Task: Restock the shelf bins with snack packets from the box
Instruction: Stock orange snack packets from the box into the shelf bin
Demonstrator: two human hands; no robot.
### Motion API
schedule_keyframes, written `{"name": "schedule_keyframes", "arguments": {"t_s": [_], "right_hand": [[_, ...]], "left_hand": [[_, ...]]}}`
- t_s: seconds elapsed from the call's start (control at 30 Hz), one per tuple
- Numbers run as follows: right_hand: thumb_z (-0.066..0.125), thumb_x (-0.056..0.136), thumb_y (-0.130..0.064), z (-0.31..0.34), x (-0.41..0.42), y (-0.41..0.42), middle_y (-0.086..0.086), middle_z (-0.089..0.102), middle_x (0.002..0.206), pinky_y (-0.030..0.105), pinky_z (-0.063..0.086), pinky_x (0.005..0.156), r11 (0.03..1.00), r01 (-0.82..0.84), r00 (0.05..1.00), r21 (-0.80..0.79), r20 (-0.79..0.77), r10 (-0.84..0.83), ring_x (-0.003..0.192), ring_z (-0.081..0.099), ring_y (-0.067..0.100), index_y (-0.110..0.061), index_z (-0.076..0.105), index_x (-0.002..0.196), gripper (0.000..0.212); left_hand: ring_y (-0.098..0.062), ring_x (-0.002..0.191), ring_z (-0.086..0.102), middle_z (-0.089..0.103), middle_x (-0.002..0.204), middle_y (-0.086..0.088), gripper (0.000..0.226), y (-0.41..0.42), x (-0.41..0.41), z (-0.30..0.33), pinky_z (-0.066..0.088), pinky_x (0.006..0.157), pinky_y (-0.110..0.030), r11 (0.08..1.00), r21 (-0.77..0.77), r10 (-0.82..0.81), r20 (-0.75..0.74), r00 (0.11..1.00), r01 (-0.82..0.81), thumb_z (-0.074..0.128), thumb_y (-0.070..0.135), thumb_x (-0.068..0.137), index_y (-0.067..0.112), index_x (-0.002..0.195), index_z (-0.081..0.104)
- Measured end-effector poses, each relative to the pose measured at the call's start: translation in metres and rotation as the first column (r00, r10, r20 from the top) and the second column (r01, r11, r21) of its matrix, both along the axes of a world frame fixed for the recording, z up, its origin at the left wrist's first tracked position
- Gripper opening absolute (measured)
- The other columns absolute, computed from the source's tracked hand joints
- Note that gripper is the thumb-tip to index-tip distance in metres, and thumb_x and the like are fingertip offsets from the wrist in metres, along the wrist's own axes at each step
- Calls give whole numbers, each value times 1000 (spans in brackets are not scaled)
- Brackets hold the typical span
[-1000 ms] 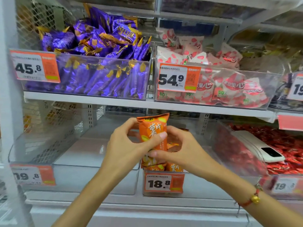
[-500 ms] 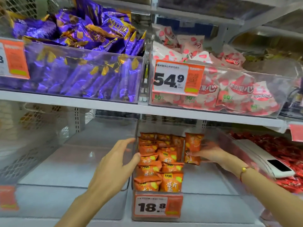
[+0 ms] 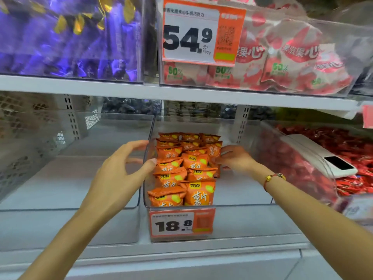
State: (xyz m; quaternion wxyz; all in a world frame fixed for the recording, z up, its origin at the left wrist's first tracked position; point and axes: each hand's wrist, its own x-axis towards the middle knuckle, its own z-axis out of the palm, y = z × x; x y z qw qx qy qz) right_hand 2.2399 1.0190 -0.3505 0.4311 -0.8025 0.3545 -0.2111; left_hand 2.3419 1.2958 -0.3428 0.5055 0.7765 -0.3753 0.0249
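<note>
Head view: orange snack packets [image 3: 182,168] with yellow print, stacked in rows in clear bin [image 3: 242,205].
Left hand [image 3: 121,174]: fingers spread, holding nothing.
Right hand [image 3: 235,158]: fingertips pinch one upright packet [image 3: 213,152].

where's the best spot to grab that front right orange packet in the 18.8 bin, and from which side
Probably take the front right orange packet by its top crimped edge, coming down from above. It stands upright against the clear bin's front wall, with another packet tight on its left and more behind, so only the top edge and the right side are free. The right hand sits nearest that open side.

Upper price tag [image 3: 198,31] reads 54.9; lower price tag [image 3: 181,224], 18.8
</note>
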Motion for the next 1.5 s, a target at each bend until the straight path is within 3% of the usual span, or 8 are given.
{"name": "schedule_keyframes", "arguments": {"t_s": [0.13, 0.4, 0.57, 0.8, 1.07, 1.27, 1.4, 1.5], "right_hand": [[78, 78, -19, -6, 7, 3, 19, 69, 95, 50, 54, 86, 997, -22, 1000, -81, -2, 21, 96, 67, 37, 4, 61, 104, 39], [72, 82, -36, -13, 13, 0, 16, 67, 107, 44, 53, 85, 964, 53, 997, -259, -45, -67, 102, 63, 33, -6, 56, 107, 42], [78, 77, -32, -16, 14, -4, 7, 60, 109, 48, 54, 87, 989, 46, 999, -141, -16, -49, 105, 60, 28, -7, 45, 121, 61], [79, 75, -11, -13, 18, -10, 6, 48, 141, 45, 46, 102, 998, -65, 998, -11, 27, 65, 126, 50, 27, -12, 39, 141, 78], [80, 73, -7, -11, 10, -26, 5, 49, 140, 43, 46, 103, 996, -85, 996, 27, 14, 85, 124, 51, 24, -13, 43, 140, 77], [81, 75, -16, 2, 2, -22, 12, 32, 151, 39, 40, 107, 997, -56, 988, -52, -147, 48, 135, 39, 30, -13, 19, 151, 98], [73, 82, -19, 25, -30, 11, 13, 48, 138, 35, 45, 98, 932, -118, 975, -344, -217, 43, 117, 55, 28, -11, 36, 142, 72], [68, 84, -13, 33, -72, 57, -8, 64, 106, 33, 51, 84, 797, -209, 978, -567, -129, 164, 86, 64, 13, -20, 61, 117, 34]], "left_hand": [[12, 102, 56, 57, 116, 35, 42, 1, -3, 1, 47, 96, -41, 1000, 8, -1, 19, 1000, 1, 70, 51, 80, 48, 119, 54], [10, 102, 57, 58, 114, 36, 48, 1, -5, 3, 48, 96, -43, 1000, 11, 0, 26, 1000, 0, 58, 55, 69, 50, 117, 54], [10, 103, 56, 58, 113, 35, 54, 1, -4, 2, 47, 96, -44, 1000, 8, -1, 13, 1000, 1, 57, 64, 65, 50, 117, 53], [4, 107, 57, 58, 114, 34, 62, 1, -5, 2, 45, 95, -41, 1000, 18, -1, 14, 1000, 1, 50, 73, 61, 50, 120, 52], [13, 102, 54, 55, 114, 36, 58, -1, -3, 1, 37, 86, -32, 1000, 12, -1, 31, 1000, 0, 46, 73, 64, 51, 117, 52], [4, 104, 57, 55, 127, 27, 59, -2, -5, 3, 45, 95, -40, 998, 47, 33, 77, 997, -36, 50, 66, 72, 44, 127, 50], [0, 106, 57, 54, 127, 25, 59, -2, -8, 4, 45, 92, -38, 995, 66, 70, 143, 987, -80, 51, 68, 76, 41, 129, 49], [-3, 102, 54, 53, 122, 19, 49, 2, -17, 3, 40, 72, -30, 983, -17, 178, 291, 940, -181, 58, 57, 86, 34, 129, 48]]}}
